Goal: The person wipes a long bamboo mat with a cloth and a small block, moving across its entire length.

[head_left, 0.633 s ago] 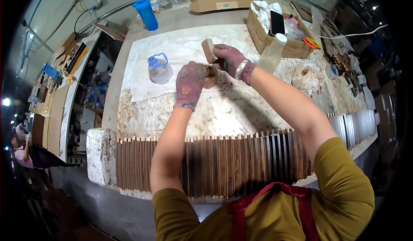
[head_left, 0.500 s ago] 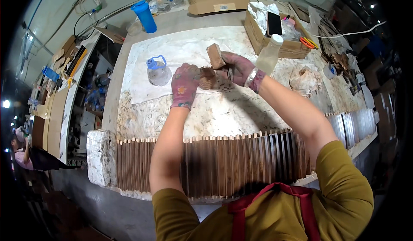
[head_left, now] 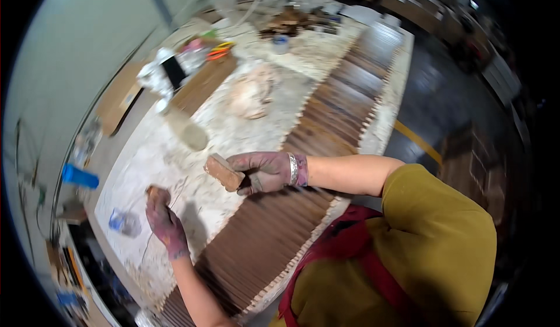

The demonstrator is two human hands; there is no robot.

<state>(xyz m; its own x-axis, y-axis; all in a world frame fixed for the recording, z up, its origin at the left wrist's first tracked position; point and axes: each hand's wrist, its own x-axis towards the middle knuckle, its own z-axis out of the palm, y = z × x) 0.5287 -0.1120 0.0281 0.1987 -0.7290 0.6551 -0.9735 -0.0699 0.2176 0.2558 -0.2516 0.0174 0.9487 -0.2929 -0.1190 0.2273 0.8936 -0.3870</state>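
Note:
My right hand [head_left: 265, 170], in a stained purple glove, is closed around a small brown block [head_left: 223, 173] with a paler edge, held above the table. Farther left, my left hand [head_left: 165, 221] wears a matching glove, its fingers curled at a small brownish piece [head_left: 154, 190]; blur hides what kind it is. A long row of dark brown wooden strips [head_left: 262, 236] lies side by side along the near edge, passing under my right forearm. Near my left hand sits a clear plastic bottle with a blue cap [head_left: 124, 222].
A cloudy bottle with a white cap [head_left: 185, 130] stands beyond my right hand. Behind it is a cardboard box [head_left: 205, 85] with a phone and orange-handled scissors. A crumpled cloth [head_left: 252, 92], a tape roll [head_left: 280, 44] and a blue cup [head_left: 80, 176] are also on the table.
My view has swung to the right along the row of strips. My hands have drawn apart; the right still carries the block, and the left has come away with a small brownish piece.

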